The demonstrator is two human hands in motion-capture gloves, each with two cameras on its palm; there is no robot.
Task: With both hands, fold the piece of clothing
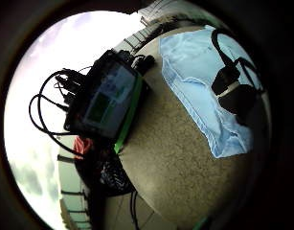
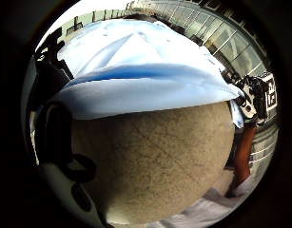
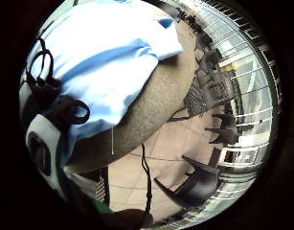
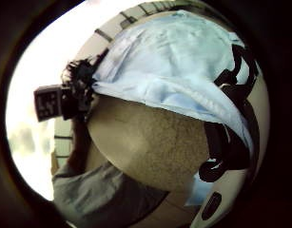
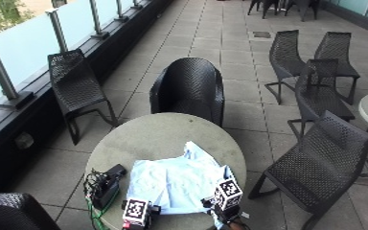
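Clothing [image 5: 178, 182]: a light blue garment, lying rumpled and partly flat on the round surface [image 5: 165, 139], toward the near edge where you stand. One corner of it points toward the middle of the surface.

Your left hand [image 5: 137, 213] is at the garment's near left hem and your right hand [image 5: 225, 201] at its near right hem. You cannot tell from any view whether the fingers are curled on the cloth or straight.

Beside the garment, at the surface's left edge, note a black device [image 5: 104, 184] with a green side and a bundle of black cables; it lies just beside the cloth but apart from it.

The cloth is thin and soft, with a stitched hem. The surface is a speckled, stone-like grey-beige disc.

Around it stand black woven chairs [image 5: 187, 88] on a grey tiled terrace [image 5: 235, 48], with a glass railing [image 5: 24, 48] along the left side.
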